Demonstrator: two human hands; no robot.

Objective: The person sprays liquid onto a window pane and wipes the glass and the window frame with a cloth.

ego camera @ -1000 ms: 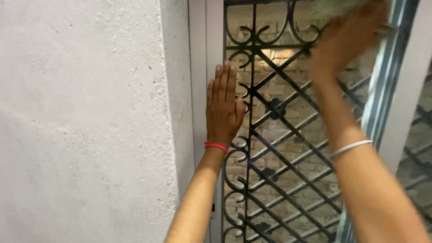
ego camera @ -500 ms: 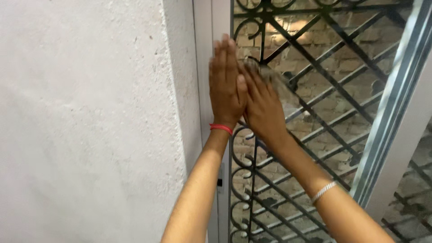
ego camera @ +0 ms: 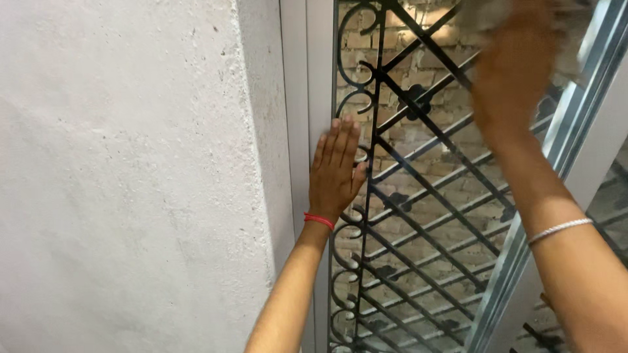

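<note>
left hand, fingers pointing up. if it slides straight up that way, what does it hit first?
Probably nothing solid soon. The left hand lies flat where the white frame meets the pane, fingers up. Above it the black grille's scroll shows, apparently behind the glass, though depth is unclear.

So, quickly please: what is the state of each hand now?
Left hand: open, flat on the window frame.
Right hand: blurred, seemingly pressing a cloth.

We have bare forearms, no sleeves; a thin red thread band (ego camera: pixel 318 219) circles our left wrist and a slim silver bangle (ego camera: pixel 560 229) rings our right.
</note>
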